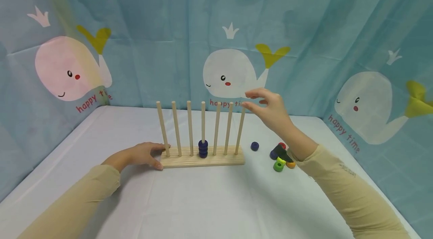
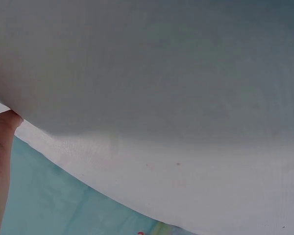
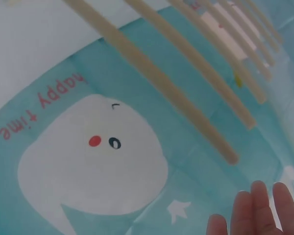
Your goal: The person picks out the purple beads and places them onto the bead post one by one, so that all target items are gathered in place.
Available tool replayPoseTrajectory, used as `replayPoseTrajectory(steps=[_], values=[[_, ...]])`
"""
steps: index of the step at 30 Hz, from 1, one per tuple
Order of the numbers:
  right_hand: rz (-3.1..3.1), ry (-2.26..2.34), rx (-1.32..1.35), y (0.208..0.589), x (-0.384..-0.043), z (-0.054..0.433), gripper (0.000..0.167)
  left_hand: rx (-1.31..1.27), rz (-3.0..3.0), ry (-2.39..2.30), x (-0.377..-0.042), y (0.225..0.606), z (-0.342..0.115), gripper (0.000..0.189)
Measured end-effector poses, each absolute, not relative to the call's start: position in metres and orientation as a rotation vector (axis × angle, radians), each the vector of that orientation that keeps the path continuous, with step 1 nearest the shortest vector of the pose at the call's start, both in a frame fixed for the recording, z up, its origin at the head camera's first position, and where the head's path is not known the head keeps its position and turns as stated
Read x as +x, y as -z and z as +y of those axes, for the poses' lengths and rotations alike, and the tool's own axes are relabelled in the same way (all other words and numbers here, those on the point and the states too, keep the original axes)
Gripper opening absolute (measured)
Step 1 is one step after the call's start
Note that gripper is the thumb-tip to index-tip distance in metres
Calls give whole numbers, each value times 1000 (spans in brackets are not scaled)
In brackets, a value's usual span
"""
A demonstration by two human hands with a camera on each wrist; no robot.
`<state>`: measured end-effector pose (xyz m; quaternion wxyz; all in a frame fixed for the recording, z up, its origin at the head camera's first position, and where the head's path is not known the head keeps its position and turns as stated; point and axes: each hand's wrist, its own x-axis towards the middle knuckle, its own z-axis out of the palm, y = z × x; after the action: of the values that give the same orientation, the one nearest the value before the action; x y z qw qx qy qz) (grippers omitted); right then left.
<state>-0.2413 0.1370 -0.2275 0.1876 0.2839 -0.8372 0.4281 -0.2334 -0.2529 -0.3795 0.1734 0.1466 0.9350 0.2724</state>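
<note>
Wooden peg rack [image 1: 182, 163] on the bench [image 1: 189, 205]. Left hand [image 1: 140, 154] at its 9 o'clock, thumb and fingers clamped across the base end. Right hand [image 1: 268, 108] at 2 o'clock, by the rightmost peg's [image 1: 239, 129] tip, fingers apart, no bead visible; contact unclear. Step looks like bead-stacking; next move probably calls for the loose purple bead [image 1: 255, 146], 3 o'clock. Count: seven pegs [image 1: 190, 128], three stacked purple beads [image 1: 203, 149]; beyond the loose one, one each: red bead [image 1: 282, 145], second purple bead [image 1: 273, 154], yellow bead [image 1: 280, 160], green bead [image 1: 278, 167], orange bead [image 1: 290, 165], unclear dark piece [image 1: 280, 152].
</note>
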Motion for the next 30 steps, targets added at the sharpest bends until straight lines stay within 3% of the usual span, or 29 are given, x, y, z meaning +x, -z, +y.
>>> replayPoseTrajectory(steps=[18,30], values=[[-2362,-1139,741,243,-238,178,27,432,2648,-783,-234,381,-253,84],[-2382,-1162,645,278,-243,194,38,441,2658,-774,-235,384,-254,84]])
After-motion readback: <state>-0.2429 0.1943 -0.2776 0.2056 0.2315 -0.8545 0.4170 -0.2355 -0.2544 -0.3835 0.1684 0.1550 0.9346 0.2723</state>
